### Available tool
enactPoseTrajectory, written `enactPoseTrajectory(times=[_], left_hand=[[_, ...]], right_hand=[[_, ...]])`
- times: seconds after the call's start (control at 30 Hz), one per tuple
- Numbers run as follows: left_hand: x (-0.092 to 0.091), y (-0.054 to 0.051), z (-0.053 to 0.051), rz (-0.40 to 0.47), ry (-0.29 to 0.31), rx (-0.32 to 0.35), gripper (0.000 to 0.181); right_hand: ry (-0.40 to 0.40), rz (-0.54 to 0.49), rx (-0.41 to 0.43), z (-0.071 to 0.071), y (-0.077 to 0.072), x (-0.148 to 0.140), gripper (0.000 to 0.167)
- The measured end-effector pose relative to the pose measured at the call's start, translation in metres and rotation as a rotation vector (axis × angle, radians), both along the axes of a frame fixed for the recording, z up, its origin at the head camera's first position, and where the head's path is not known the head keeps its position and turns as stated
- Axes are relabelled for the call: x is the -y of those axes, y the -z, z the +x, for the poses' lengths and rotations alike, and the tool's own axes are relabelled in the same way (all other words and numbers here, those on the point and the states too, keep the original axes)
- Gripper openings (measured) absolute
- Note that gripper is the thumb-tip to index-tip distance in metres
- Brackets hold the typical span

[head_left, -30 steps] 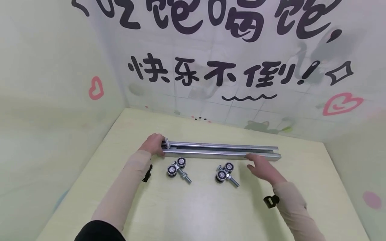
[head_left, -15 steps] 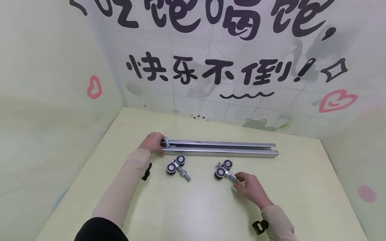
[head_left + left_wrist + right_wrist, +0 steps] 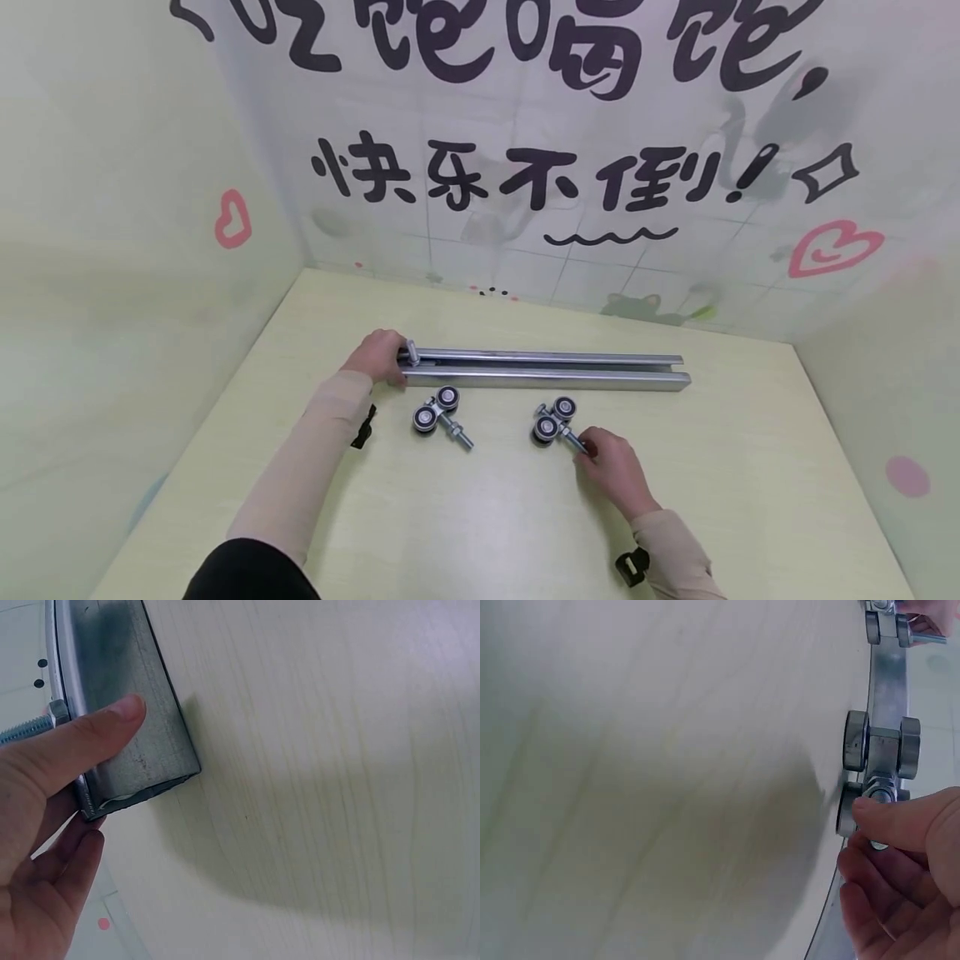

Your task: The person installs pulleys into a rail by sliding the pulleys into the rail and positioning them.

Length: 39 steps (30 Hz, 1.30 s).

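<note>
A metal channel rail [image 3: 547,379] lies across the table, its open slot facing up. At its left end my left hand [image 3: 378,357] grips the rail, the thumb [image 3: 120,720] pressed on the side wall in the left wrist view. A bolt [image 3: 412,352] sticks up from the slot beside that hand. My right hand [image 3: 615,468] pinches the threaded stem of the right roller trolley [image 3: 555,421], a small carriage with black-rimmed wheels; the right wrist view shows the thumb on its bolt [image 3: 880,796]. A second roller trolley [image 3: 438,412] lies to the left, in front of the rail.
The pale wooden table [image 3: 465,517] is bounded by a printed back curtain [image 3: 480,250] and side curtains [image 3: 135,292]. Both trolleys lie near the rail's front side. Black straps [image 3: 632,567] sit on the wrists.
My right hand has left the rail's right part, come down toward the near side and taken hold of the right trolley's stem. The left hand has kept its grip on the rail.
</note>
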<state>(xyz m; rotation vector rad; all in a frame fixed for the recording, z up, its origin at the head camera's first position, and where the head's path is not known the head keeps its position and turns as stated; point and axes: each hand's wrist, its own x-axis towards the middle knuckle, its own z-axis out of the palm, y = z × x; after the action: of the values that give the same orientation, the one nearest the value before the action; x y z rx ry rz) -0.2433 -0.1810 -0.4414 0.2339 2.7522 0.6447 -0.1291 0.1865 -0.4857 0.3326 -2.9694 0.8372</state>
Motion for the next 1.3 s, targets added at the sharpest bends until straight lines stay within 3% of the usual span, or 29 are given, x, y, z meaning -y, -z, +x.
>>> enactPoseTrajectory(times=[0.2,0.47,0.57,0.97,1.2,1.3], left_hand=[[0.000,-0.001,0.000,0.005,-0.001,0.009,0.052],[0.001,0.002,-0.003,0.012,-0.004,0.001,0.056],[0.001,0.004,-0.004,0.013,-0.001,-0.003,0.057],[0.001,0.002,-0.001,0.022,-0.022,0.022,0.059],[0.002,0.004,-0.002,0.021,-0.013,0.019,0.059],[0.002,0.004,-0.003,0.019,-0.010,0.022,0.058]], right_hand=[[-0.024,0.025,-0.111,0.004,-0.002,0.004,0.015],[-0.125,0.073,-0.455,0.004,-0.012,0.012,0.017],[-0.148,0.079,-0.517,0.000,-0.019,0.016,0.014],[-0.185,0.136,-0.491,-0.013,-0.037,0.031,0.011],[-0.163,0.082,-0.349,-0.011,-0.034,0.031,0.023],[-0.179,0.035,-0.326,-0.011,-0.031,0.032,0.028]])
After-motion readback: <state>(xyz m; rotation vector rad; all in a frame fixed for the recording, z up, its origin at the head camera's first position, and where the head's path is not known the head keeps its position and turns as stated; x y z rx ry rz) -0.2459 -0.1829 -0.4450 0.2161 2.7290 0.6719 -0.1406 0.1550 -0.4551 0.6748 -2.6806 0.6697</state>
